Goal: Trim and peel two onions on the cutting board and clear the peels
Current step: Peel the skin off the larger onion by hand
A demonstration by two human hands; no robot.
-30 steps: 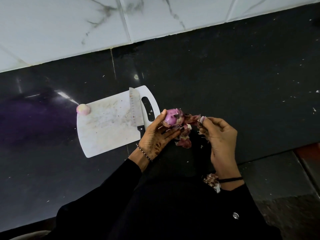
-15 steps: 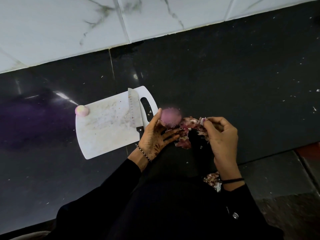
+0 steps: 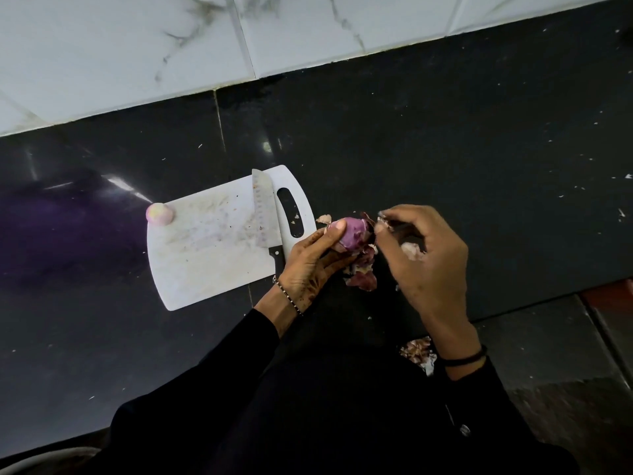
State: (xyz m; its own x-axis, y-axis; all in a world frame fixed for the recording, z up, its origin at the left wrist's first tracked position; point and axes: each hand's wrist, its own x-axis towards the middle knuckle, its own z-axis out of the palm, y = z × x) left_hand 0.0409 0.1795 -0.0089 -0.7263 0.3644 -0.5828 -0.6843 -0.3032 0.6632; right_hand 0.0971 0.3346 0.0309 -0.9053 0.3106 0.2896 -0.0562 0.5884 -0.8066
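My left hand (image 3: 313,262) grips a purple onion (image 3: 352,233) just right of the white cutting board (image 3: 205,255), thumb on top. My right hand (image 3: 424,258) pinches a strip of onion peel (image 3: 382,219) beside the onion's right side. Loose reddish peels (image 3: 363,274) hang and lie under the onion on the black counter. A second, peeled pale pink onion (image 3: 158,213) sits at the board's far left corner. A knife (image 3: 265,214) lies on the board next to its handle slot, black handle toward me.
More peels (image 3: 418,351) lie near the counter's front edge by my right wrist. The black counter (image 3: 479,149) stretches to the right with small white specks. A white marbled tile wall (image 3: 171,46) runs along the back. Floor tiles (image 3: 565,354) show at lower right.
The onion has turned in my left hand, and my right hand has pulled a peel strip up and to the right, away from it. The view has shifted slightly.
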